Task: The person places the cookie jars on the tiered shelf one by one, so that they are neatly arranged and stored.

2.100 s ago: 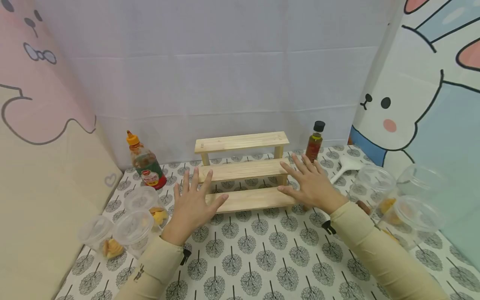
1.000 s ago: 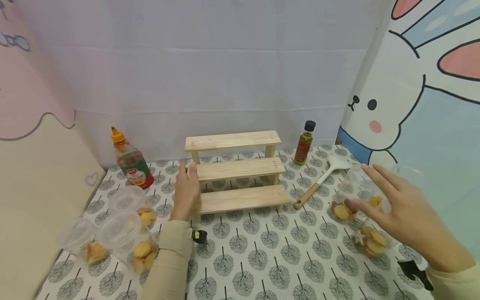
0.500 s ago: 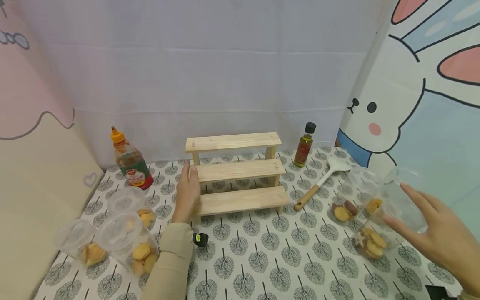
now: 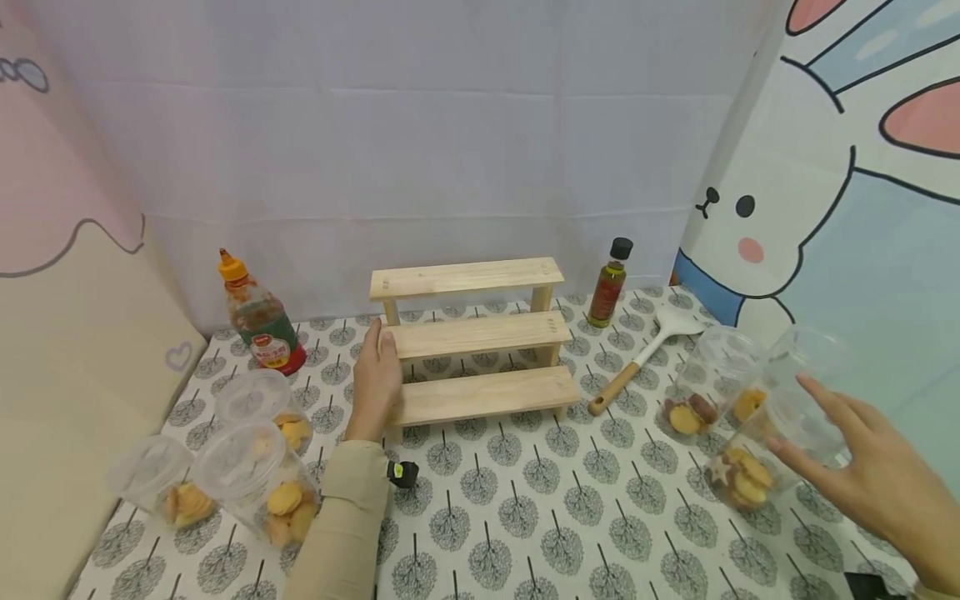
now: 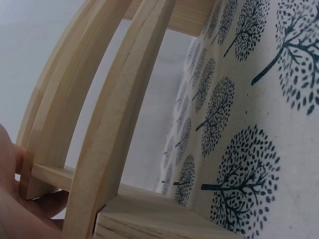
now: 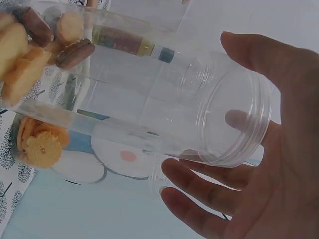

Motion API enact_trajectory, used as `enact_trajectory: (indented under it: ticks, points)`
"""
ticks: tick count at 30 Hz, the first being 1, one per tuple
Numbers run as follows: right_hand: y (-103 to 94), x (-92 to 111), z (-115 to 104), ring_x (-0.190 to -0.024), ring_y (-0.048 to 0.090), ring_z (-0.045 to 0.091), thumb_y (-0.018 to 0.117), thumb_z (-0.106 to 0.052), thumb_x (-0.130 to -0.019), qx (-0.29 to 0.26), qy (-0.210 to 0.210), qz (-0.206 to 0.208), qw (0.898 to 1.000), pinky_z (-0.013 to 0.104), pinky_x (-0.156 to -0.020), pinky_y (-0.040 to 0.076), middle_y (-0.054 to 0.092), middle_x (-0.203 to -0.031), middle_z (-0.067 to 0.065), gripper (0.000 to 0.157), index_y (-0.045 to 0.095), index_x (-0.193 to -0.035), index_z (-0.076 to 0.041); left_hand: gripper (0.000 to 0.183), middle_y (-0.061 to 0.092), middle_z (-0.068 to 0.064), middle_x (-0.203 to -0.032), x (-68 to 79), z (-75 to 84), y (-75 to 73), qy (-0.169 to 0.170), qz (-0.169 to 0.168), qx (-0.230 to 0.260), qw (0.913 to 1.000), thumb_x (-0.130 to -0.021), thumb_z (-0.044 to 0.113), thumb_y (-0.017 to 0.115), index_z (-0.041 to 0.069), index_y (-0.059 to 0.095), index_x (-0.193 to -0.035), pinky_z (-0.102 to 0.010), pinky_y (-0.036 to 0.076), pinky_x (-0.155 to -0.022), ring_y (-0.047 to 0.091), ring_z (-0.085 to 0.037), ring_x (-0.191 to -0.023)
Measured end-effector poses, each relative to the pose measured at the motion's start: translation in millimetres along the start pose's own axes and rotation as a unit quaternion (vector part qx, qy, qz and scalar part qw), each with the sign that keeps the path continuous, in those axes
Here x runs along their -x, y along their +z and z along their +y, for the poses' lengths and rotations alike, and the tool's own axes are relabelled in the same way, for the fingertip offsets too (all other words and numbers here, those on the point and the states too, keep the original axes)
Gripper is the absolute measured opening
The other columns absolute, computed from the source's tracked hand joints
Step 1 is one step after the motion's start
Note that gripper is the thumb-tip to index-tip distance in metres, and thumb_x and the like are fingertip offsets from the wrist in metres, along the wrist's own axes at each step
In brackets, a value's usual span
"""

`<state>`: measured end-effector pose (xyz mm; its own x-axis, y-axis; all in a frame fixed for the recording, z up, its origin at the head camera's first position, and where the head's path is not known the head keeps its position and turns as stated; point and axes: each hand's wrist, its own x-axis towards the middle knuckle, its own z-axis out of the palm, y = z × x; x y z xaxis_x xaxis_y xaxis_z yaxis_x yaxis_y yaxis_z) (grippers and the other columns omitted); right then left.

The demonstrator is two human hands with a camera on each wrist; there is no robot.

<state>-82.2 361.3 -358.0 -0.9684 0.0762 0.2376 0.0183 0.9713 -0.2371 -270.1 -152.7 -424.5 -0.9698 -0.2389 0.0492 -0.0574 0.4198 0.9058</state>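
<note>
A three-step wooden shelf (image 4: 480, 335) stands at the back middle of the table. My left hand (image 4: 375, 383) holds its left end, and in the left wrist view fingers (image 5: 50, 203) curl behind the shelf's upright. At the right my right hand (image 4: 870, 471) is spread around the top of a clear plastic jar (image 4: 780, 442) with cookies at its bottom. Seen from the right wrist, the thumb lies on one side of the jar's lid (image 6: 239, 119), apart from it, and several fingers pass behind and below it.
Two more cookie jars, one nearer (image 4: 708, 379) and one behind (image 4: 806, 354), stand beside that jar. A white spatula (image 4: 637, 362) with a wooden handle and an oil bottle (image 4: 608, 283) are right of the shelf. Left stand a sauce bottle (image 4: 266, 321) and several cookie jars (image 4: 243, 467).
Both hands were spread over the shelf. The left has taken hold of its left end. My right hand has moved right to the cookie jar, and the head view has shifted slightly.
</note>
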Motion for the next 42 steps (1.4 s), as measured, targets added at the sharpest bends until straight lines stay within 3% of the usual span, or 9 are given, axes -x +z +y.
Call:
enact_trajectory:
  ticks: [14,30,37,42]
  points:
    - [-0.4,-1.7,-2.4,-0.1,0.043,0.06,0.071,-0.046,-0.09,0.0,-0.01,0.0,1.0,0.074,-0.066,0.041,0.033,-0.131,0.047,0.089,0.025,-0.159,-0.012,0.055,0.018,-0.003,-0.166,2.1,-5.0,0.6,-0.02,-0.005,0.013,0.9997,-0.108,0.042,0.025,0.033,0.014,-0.16,-0.057,0.013,-0.122,0.018,-0.033,-0.151]
    - [-8.9,0.4,-12.0,-0.091,0.048,0.053,0.073,-0.046,-0.088,-0.001,0.002,-0.005,1.0,0.063,-0.058,0.044,0.035,-0.127,0.045,0.089,0.03,-0.156,-0.008,0.054,0.02,0.0,-0.166,-3.5,2.3,-2.0,-0.005,0.004,0.021,0.9998,-0.108,0.042,0.028,0.033,0.018,-0.16,-0.055,0.015,-0.122,0.02,-0.03,-0.151]
    - [-18.3,-3.2,-27.5,-0.092,0.053,0.047,0.077,-0.046,-0.084,-0.018,-0.026,0.009,0.999,0.061,-0.057,0.046,0.04,-0.131,0.037,0.088,0.036,-0.155,-0.015,0.054,0.02,0.0,-0.166,-4.8,2.3,-1.1,-0.006,0.002,0.025,0.9997,-0.108,0.041,0.029,0.032,0.019,-0.16,-0.054,0.014,-0.123,0.019,-0.029,-0.151]
    - [-33.6,-15.1,-47.5,-0.095,0.053,0.042,0.082,-0.042,-0.08,-0.029,-0.075,0.026,0.996,0.062,-0.06,0.045,0.045,-0.13,0.03,0.086,0.042,-0.153,-0.022,0.054,0.02,-0.001,-0.166,-3.6,0.8,-1.7,-0.005,0.0,0.024,0.9997,-0.108,0.04,0.029,0.03,0.018,-0.16,-0.054,0.014,-0.123,0.019,-0.03,-0.151]
